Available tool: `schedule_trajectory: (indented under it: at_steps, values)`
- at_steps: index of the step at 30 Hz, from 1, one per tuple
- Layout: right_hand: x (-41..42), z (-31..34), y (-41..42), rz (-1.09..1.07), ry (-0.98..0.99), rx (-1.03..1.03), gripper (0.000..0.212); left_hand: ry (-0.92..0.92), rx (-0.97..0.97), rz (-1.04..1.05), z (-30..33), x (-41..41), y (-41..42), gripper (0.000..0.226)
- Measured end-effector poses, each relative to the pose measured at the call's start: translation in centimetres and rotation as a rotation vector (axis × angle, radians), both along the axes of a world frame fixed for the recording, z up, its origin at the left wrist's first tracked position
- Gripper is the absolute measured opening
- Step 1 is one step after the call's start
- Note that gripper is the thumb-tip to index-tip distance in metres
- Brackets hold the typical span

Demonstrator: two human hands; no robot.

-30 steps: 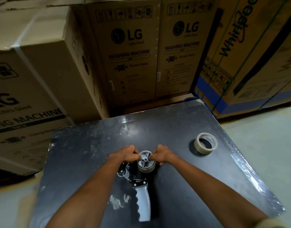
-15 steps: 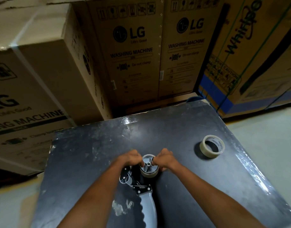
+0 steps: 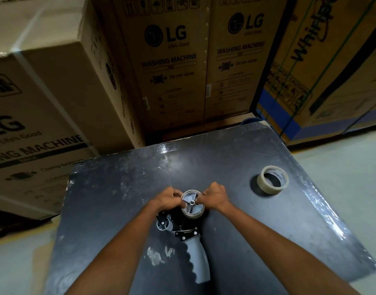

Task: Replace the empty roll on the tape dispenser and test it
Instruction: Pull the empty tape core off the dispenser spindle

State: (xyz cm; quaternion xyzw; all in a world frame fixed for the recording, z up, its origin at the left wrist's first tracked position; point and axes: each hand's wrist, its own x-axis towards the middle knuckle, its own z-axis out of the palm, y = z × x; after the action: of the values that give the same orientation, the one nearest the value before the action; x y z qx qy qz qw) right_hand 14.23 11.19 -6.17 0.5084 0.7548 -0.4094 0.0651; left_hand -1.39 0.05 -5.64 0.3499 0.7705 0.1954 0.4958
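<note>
Both hands curled on one spot: left hand (image 3: 169, 198) pinches left rim, right hand (image 3: 214, 196) pinches right rim of empty pale cardboard tape core (image 3: 192, 212) on grey spoked hub. Black-and-grey handheld tape dispenser (image 3: 187, 233) lies flat on dark scuffed tabletop (image 3: 119, 199), handle toward person, unheld. Judgement: pull core off evenly, both sides together, so dispenser doesn't tip. Fresh pale tape roll (image 3: 272, 179) well apart, far right.

LG carton (image 3: 170, 67): "WASHING MACHINE", "Do not clamp".
</note>
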Motion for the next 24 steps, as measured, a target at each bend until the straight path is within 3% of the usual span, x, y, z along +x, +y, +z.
schedule_trajectory:
  at_steps: [3,6,8,11,14,18,24]
  values:
    - [1.0,0.5,-0.1,0.087,0.075,-0.118,0.02,-0.066,0.032,-0.05,0.2,-0.3,-1.2,0.05]
    - [1.8,-0.2,-1.0,0.241,0.2,-0.262,0.065,0.032,0.003,-0.081,-0.9,-0.4,-1.9,0.06]
    - [1.8,-0.5,-1.9,0.361,0.176,-0.1,0.082,0.168,-0.006,-0.053,-1.7,0.0,-2.4,0.051]
    - [1.5,-1.1,-2.7,0.341,0.187,0.049,0.091,0.325,-0.012,0.019,-4.1,0.1,-2.8,0.054]
    - [1.6,-1.3,-3.3,0.273,0.255,0.081,0.084,0.377,-0.002,0.058,-4.8,0.5,-2.6,0.065]
    - [2.2,-1.0,-4.0,0.168,0.348,0.062,0.078,0.448,0.034,0.045,-1.7,2.1,-2.8,0.047]
    - [1.9,-0.8,-4.2,0.149,0.415,0.073,0.074,0.465,0.034,0.067,-1.1,2.3,-2.8,0.041]
